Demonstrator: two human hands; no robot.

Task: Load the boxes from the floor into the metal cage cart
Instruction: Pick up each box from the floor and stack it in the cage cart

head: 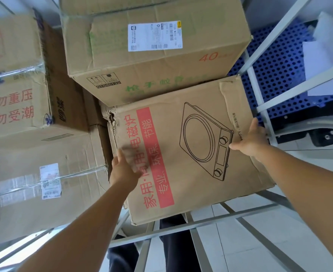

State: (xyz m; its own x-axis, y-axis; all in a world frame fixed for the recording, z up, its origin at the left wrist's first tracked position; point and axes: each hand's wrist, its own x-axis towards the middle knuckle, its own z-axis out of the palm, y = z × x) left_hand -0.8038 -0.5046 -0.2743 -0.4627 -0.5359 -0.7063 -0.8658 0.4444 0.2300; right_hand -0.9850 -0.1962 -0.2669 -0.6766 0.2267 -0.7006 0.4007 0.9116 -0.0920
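The stove box (191,150) sits on the cage cart's bars (210,218), right below the labeled box (154,55). The left hand (122,167) and the right hand (254,138) lie flat on it, fingers straight, not gripping.

Left hand (123,167) and right hand (253,137) press flat on the cooker-print box (181,154). The box touches the labelled box (154,52) inside the metal cage cart (259,91).
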